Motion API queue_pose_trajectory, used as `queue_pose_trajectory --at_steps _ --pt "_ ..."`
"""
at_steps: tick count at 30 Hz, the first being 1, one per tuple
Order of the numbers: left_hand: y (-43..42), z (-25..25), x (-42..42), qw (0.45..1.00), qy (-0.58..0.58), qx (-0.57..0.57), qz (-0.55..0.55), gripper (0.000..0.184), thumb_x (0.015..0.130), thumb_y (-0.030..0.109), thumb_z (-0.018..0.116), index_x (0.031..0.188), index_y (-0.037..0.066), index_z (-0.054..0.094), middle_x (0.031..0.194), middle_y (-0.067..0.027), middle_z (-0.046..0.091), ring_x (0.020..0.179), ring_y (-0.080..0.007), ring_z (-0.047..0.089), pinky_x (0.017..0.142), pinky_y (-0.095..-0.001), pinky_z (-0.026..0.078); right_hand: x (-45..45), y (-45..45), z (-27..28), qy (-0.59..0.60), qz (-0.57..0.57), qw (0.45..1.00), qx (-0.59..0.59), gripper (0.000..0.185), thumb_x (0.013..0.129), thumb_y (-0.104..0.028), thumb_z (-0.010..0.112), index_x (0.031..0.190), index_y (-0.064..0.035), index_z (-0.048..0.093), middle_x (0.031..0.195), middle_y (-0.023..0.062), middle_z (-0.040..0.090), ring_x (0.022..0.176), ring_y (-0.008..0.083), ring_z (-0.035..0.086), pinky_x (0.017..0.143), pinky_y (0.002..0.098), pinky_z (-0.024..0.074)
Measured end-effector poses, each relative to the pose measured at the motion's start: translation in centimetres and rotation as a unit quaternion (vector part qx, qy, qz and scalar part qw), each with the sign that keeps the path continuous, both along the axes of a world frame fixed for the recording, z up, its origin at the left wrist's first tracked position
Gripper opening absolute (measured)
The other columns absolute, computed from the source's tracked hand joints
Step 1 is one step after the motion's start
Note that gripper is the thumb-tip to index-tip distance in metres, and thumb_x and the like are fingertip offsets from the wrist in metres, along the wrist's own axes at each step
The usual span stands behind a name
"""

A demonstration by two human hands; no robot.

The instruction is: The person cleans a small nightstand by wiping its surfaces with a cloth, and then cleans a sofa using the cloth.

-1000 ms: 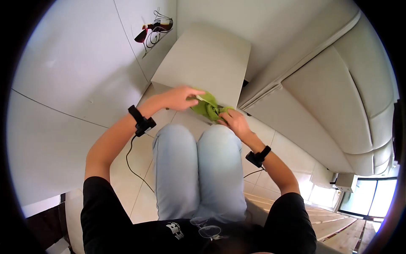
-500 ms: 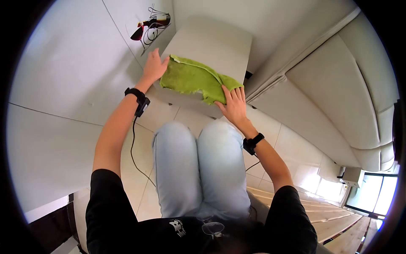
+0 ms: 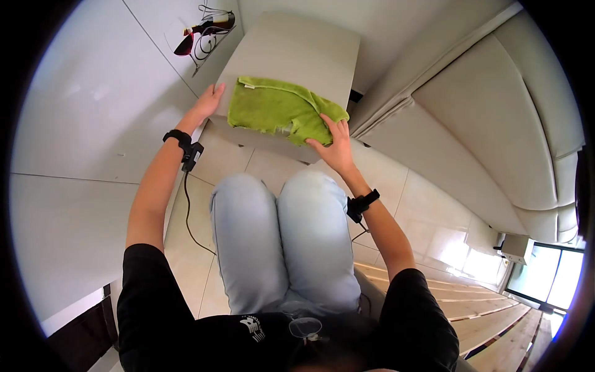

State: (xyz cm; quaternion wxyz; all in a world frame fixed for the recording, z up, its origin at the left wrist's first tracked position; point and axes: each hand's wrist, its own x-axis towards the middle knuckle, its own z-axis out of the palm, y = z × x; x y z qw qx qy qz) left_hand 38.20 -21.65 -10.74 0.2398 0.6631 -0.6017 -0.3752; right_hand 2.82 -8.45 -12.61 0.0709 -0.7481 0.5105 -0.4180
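A green cloth (image 3: 263, 111) with a ragged, torn near edge and a small white tag lies across the front of a pale padded stool (image 3: 297, 49). Its far edge is folded over along its length. My right hand (image 3: 336, 147) grips the cloth's right end, fingers curled on top and thumb at the near edge. Off the cloth's left side, my left hand (image 3: 206, 104) rests against the stool's left edge with fingers stretched out, holding nothing. Each wrist wears a black strap with a small cabled device.
A wire rack (image 3: 214, 31) with a dark bottle and a glass of red liquid stands at upper left, beside white panels (image 3: 80, 93). To the right runs a beige sofa (image 3: 471, 118). Wooden slats (image 3: 489, 322) lie at lower right, and tiled floor (image 3: 390, 180) shows below the stool.
My left hand has moved away from the cloth's left corner toward the stool's edge. My right hand's fingers have curled in, bunching the right end slightly. The whole view has shifted a little.
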Motion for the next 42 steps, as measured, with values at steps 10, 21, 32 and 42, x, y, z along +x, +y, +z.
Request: queue_pose_trajectory --at_steps 10,21,32,42 --pt "2.8 -1.6 -1.3 0.996 0.022 0.081 -0.040 0.080 0.101 0.055 0.031 0.150 -0.006 0.012 0.157 -0.0221 0.016 0.146 -0.0317 0.016 0.117 -0.0379 0.018 -2.7 -0.4 -0.7 -0.051 -0.037 0.997 -0.040 0.036 0.079 -0.014 0.073 0.113 -0.0047 0.065 0.092 0.0185 0.061 0.096 0.0393 0.054 0.089 0.0457 0.0439" --pt "4.8 -2.1 -2.0 0.988 0.080 0.100 -0.081 0.085 0.101 0.055 0.028 0.148 -0.011 0.002 0.156 -0.0269 0.012 0.147 -0.0334 0.012 0.118 -0.0377 0.015 -4.3 -1.8 -1.1 0.081 -0.090 0.988 -0.100 0.025 0.082 -0.001 0.059 0.106 -0.0011 0.065 0.084 0.0153 0.057 0.087 0.0352 0.057 0.079 0.0443 0.0484" --pt "0.9 -2.4 -1.4 0.935 -0.262 -0.033 -0.235 0.081 0.098 0.047 0.042 0.146 -0.012 0.012 0.154 -0.0304 0.012 0.140 -0.0395 0.027 0.114 -0.0409 0.028 -3.6 6.0 0.3 0.104 -0.062 0.993 -0.011 0.020 0.084 -0.021 0.069 0.075 -0.0056 0.061 0.068 0.0120 0.061 0.058 0.0326 0.059 0.052 0.0403 0.0465" --pt "-8.7 4.5 -4.0 0.891 -0.295 -0.030 -0.343 0.076 0.086 0.034 0.066 0.145 -0.001 0.033 0.156 -0.0207 0.019 0.144 -0.0339 0.022 0.116 -0.0385 0.025 -2.1 4.4 -1.6 -0.362 0.021 0.781 0.509 0.055 0.096 -0.049 0.053 0.113 0.0023 0.064 0.106 0.0125 0.066 0.096 0.0198 0.062 0.083 0.0322 0.0482"
